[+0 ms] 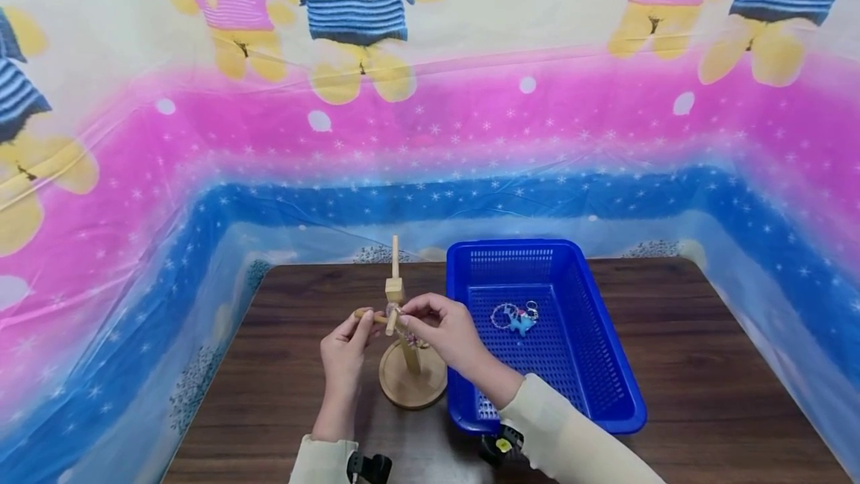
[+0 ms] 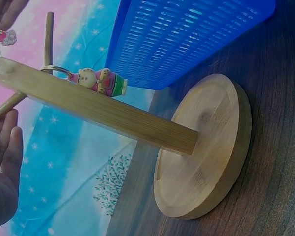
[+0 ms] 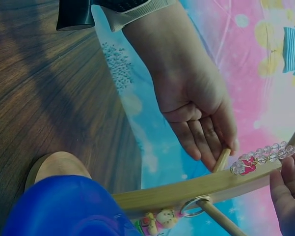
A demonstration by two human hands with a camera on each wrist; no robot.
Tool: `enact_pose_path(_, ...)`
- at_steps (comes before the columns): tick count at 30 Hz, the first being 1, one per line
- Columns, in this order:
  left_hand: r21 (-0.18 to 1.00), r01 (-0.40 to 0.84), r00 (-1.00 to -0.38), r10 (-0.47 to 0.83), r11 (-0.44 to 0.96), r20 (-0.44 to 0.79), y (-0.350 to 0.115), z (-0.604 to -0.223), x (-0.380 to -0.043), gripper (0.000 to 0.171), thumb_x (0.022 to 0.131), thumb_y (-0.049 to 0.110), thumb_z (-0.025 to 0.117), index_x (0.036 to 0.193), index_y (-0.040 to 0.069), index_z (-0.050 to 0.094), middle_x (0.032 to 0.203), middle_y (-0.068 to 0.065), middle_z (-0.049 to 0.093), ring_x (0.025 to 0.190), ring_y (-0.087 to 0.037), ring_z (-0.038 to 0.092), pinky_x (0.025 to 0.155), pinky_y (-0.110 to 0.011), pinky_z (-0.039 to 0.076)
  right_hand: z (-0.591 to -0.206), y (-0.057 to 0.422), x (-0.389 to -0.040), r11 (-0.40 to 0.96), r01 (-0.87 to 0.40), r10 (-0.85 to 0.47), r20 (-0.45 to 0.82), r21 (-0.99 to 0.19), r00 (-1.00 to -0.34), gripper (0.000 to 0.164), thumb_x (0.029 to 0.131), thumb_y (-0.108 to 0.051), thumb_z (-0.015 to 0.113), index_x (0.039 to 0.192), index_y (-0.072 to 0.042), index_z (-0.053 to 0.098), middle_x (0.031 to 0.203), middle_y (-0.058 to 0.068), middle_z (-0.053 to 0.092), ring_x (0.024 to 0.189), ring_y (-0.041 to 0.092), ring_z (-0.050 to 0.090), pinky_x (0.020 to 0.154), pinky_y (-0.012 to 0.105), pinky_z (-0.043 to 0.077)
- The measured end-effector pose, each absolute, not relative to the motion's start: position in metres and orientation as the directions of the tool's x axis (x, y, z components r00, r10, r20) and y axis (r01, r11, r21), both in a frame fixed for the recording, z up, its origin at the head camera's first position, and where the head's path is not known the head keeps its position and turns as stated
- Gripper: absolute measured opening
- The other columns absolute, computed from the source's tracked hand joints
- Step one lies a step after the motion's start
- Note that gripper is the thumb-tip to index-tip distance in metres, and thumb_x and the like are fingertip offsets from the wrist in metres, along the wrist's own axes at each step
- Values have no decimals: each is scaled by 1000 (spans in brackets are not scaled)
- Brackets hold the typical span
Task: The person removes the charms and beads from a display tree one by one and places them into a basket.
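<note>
A wooden peg stand (image 1: 395,290) with a round base (image 2: 206,147) stands on the table. My left hand (image 1: 344,349) pinches the end of one side peg (image 3: 222,160) between thumb and fingers. On the stand's other side, my right hand (image 1: 446,331) pinches a strand of clear beads (image 3: 267,153) with a pink charm (image 3: 248,166), which lies against the upper post near that peg. A bear-figure keychain (image 2: 100,81) hangs by its metal ring (image 3: 194,205) from another peg. In the head view, the right fingers partly hide the beads.
Right of the stand is a blue perforated basket (image 1: 605,349), close to my right forearm. Inside it lie a blue animal charm (image 1: 520,323) and a loop of clear beads (image 1: 499,316). A printed cloth (image 1: 430,133) hangs behind the dark wooden table (image 1: 692,364).
</note>
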State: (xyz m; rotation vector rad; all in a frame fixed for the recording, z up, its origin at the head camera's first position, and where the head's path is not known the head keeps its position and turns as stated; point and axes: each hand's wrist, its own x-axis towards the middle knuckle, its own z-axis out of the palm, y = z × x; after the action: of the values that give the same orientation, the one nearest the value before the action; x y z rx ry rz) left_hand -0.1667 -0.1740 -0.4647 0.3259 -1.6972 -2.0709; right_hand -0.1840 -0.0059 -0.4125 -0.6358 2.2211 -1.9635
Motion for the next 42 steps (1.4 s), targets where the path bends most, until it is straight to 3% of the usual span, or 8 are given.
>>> enact_pose_path(4,970,188,-875,-474,-152,95,-174,-464,-167,13,99,1,63,99,-9,71,73,21,75,68,2,73,68,-14,63,-410,-6,-181,73,-227,-389,181,-971,-903,15,96,-7,70,106,3,71,107,26,74,82,22,75,74,49,66)
enact_pose_path(6,971,187,-877,-471,-152,95,-174,-464,-167,14,99,1,63,99,-10,71,73,21,75,68,3,73,69,-14,63,-409,-5,-180,73,-227,-394,181,-971,-901,15,96,-7,69,106,4,71,108,26,74,85,25,76,76,53,64)
enact_pose_path(10,970,194,-878,-466,-144,106,-174,-464,-167,18,100,0,62,102,-16,69,72,22,75,69,3,73,69,-14,63,-407,-4,-177,80,-227,-410,176,-971,-895,15,97,-7,69,107,4,71,111,26,73,93,32,76,77,39,67)
enact_pose_path(15,970,207,-878,-462,-130,125,-174,-464,-166,24,100,-1,61,105,-25,64,73,23,74,69,3,73,69,-15,63,-406,-4,-175,100,-237,-421,174,-966,-890,16,98,-10,69,108,2,71,116,23,73,101,29,75,80,19,62)
enact_pose_path(30,964,244,-876,-450,-106,172,-174,-465,-165,29,100,0,61,106,-29,61,75,23,75,70,5,73,70,-14,63,-399,0,-169,106,-269,-446,196,-957,-873,16,98,-9,68,108,3,71,115,24,73,102,29,74,82,16,61)
enact_pose_path(37,964,245,-878,-445,-100,177,-174,-465,-165,31,101,1,60,107,-30,60,76,22,75,70,5,73,69,-13,62,-398,2,-167,103,-297,-462,219,-949,-859,16,97,-9,69,107,3,71,113,25,73,95,18,73,79,13,59)
enact_pose_path(42,968,233,-881,-442,-97,168,-173,-465,-165,27,101,2,60,107,-25,64,75,25,74,71,5,73,70,-13,62,-397,3,-166,109,-307,-467,224,-946,-856,15,97,-10,69,107,2,72,112,23,73,92,7,71,80,16,61)
